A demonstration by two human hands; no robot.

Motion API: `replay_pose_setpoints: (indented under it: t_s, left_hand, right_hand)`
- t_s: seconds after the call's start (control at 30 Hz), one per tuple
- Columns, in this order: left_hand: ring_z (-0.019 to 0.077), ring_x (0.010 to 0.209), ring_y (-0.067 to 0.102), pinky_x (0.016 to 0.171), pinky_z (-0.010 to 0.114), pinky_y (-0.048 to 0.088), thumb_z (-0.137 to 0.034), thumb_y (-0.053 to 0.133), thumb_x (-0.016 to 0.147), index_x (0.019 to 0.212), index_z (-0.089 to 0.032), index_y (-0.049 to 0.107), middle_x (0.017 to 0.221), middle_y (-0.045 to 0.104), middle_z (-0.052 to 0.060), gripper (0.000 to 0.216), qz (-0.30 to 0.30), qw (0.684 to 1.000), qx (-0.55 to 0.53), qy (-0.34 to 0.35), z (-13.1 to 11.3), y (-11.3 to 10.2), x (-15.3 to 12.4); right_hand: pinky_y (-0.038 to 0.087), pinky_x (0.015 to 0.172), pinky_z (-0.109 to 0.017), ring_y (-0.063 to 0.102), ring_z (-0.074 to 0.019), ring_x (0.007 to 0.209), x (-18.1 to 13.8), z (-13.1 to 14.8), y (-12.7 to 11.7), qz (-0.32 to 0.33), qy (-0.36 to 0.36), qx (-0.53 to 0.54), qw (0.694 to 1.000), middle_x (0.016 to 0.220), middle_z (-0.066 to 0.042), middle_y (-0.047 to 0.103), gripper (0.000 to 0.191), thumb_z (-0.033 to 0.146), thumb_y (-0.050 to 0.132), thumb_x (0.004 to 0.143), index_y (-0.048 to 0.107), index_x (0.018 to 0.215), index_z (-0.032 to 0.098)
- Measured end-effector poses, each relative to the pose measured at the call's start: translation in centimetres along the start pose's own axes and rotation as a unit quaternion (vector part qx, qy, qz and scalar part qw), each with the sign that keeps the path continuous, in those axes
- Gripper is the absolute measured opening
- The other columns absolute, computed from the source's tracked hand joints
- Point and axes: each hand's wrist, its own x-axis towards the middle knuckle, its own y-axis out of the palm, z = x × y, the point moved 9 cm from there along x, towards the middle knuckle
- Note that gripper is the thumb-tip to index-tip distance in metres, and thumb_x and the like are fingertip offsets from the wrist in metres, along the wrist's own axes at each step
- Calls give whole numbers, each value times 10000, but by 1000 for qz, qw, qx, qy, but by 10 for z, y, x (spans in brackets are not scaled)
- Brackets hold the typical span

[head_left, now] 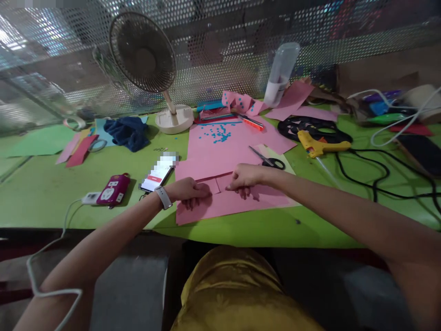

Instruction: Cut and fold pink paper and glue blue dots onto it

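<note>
1. The left hand [193,192] is resting its thumb by a small pink paper piece [212,185], which is lying over the pink sheet [206,211]; I cannot tell whether it is gripping.
2. The right hand [246,177] is bunching its fingers near the piece's right side; its hold isn't showing clearly.
3. Apparently, they are positioning paper; continuing is probably calling for flat, steady edges.

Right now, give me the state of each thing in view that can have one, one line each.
Left hand: on pink paper
Right hand: fingers curled, at pink paper
Nearer phone: screen lit
Scissors: lying down
Fan: standing; running unclear
Glue gun: lying down
Purple adapter: white charger attached
Blue cloth: crumpled
Blue dots: scattered
</note>
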Motion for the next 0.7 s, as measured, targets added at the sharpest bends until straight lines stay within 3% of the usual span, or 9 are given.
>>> replay_pose_setpoints:
  t_s: [0.23,0.33,0.4,0.43,0.5,0.57,0.63,0.7]
  left_hand:
    - [104,325,479,369,214,365,-621,666,723,519,-159,618,427,589,40,507,-6,1000,13,-7,31,-14,-17]
    - [100,308,472,357,208,370,-613,674,723,537,-166,616,422,588,28,488,-11,1000,10,3,32,-24,-30]
    - [107,314,487,355,207,375,-607,684,722,536,-168,594,414,584,26,485,-58,998,-7,19,25,-37,-38]
    - [113,343,520,370,202,390,-593,685,732,558,-167,596,438,602,30,469,-97,994,-25,49,16,-45,-42]
    - [124,431,597,414,194,429,-563,682,758,619,-161,609,524,654,45,431,-166,976,-68,126,-4,-59,-48]
    - [122,459,612,417,184,427,-550,673,776,664,-149,628,553,663,53,419,-215,955,-101,177,-18,-67,-50]
    - [113,447,594,415,181,425,-555,649,798,666,-138,629,530,647,53,437,-247,937,-135,207,-28,-70,-47]
    - [106,450,589,436,182,447,-557,645,801,647,-136,617,515,634,46,450,-272,918,-171,232,-36,-73,-45]
  right_hand:
    - [475,420,-210,575,-107,389,0,-2,0,-16,-7,-13,1000,463,-19,629,352,378,776,716,571,569,132]
    - [484,464,-228,581,-112,416,-7,3,0,-30,-17,-30,999,495,-26,636,331,353,732,764,571,577,133]
    - [478,511,-241,597,-120,462,-16,14,-7,-83,-50,-72,993,545,-35,653,314,352,661,831,590,616,134]
    - [473,543,-249,613,-129,509,-22,24,-15,-141,-78,-113,981,593,-40,670,293,356,632,855,611,661,136]
    - [460,640,-272,651,-161,682,-38,47,-30,-281,-147,-231,920,766,-60,710,210,333,595,884,656,800,150]
    - [432,747,-306,636,-204,892,-50,67,-27,-366,-207,-370,828,975,-94,702,130,253,590,882,670,923,159]
    - [394,812,-334,591,-230,1000,-44,72,-13,-364,-240,-478,763,1065,-125,670,121,181,585,873,669,951,143]
    - [366,823,-341,578,-225,979,-33,67,-5,-347,-249,-526,735,1022,-120,671,106,153,573,878,665,927,136]
